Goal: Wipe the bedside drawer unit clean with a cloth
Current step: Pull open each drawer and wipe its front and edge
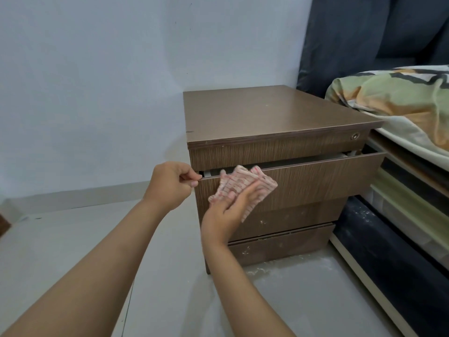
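Observation:
The brown wooden bedside drawer unit (272, 115) stands on the floor against the wall, beside the bed. Its top drawer (315, 181) is pulled out a little. My left hand (170, 184) pinches the drawer front's upper left corner. My right hand (228, 212) presses a pink-and-white striped cloth (239, 182) flat against the drawer front with straight fingers; the cloth's top edge laps over the drawer rim. The two lower drawer fronts (279, 244) carry whitish specks.
A bed (401, 190) with a patterned pillow (393, 98) and dark headboard (345, 40) stands close on the right. A pale wall is behind the unit. Light floor tiles (73, 239) spread to the left, with white dust (291, 263) at the unit's base.

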`<state>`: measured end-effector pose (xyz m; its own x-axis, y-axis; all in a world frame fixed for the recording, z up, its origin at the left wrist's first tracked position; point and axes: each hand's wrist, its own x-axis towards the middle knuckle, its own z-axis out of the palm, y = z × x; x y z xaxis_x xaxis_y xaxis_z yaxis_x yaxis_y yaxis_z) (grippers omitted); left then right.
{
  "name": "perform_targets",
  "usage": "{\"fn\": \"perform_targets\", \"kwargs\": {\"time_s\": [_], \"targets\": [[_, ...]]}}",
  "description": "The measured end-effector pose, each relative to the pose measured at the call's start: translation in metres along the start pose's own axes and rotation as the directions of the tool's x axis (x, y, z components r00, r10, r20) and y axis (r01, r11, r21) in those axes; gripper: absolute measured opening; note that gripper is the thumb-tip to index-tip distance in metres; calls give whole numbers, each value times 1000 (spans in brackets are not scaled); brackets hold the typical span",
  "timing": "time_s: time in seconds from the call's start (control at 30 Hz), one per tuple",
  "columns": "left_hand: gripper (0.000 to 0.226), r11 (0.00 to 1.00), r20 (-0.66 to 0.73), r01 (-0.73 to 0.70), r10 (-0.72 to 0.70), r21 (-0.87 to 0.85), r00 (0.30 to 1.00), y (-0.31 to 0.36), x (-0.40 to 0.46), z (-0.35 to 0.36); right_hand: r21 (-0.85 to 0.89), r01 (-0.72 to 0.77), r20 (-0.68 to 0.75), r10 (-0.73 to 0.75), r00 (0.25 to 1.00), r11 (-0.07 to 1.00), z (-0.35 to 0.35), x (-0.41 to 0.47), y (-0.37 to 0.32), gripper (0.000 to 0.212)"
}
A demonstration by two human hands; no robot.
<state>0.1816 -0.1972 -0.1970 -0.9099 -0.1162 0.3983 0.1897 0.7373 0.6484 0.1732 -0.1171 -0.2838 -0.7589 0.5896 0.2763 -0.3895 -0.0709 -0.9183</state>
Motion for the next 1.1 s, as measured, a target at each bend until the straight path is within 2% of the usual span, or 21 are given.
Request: {"fn": "perform_targets", "kwargs": {"time_s": [0.07,0.3,0.37,0.5,0.6,0.8,0.97,1.1], "targets": [[14,1000,8,-6,6,0,1000,0,0,-1,-6,99,39,-99,994,995,13,-8,-2,63],[14,1000,13,-10,11,-9,1000,-4,3,-1,-103,99,42,-95,995,990,18,-21,27,63],[14,1000,18,-12,12,-16,1000,-4,3,0,-115,43,9,-42,999,992,12,-20,35,64],[15,1000,8,-3,4,-30,1000,-7,4,0,-59,-174,-75,170,983,983,3,-14,36,65],[16,999,3,-7,7,-32,1000,-9,4,1,-36,-215,-81,211,974,976,-1,-13,27,66],[16,998,7,-30,31,-48,1000,-12,5,2,-51,62,62,-58,996,997,25,-33,4,67],[15,998,29,-24,26,-50,999,-12,5,2,-95,153,107,-143,984,984,26,-38,18,66],[15,997,26,-31,33,-64,999,-11,6,2,-167,111,61,-102,993,980,14,-26,32,68]]}}
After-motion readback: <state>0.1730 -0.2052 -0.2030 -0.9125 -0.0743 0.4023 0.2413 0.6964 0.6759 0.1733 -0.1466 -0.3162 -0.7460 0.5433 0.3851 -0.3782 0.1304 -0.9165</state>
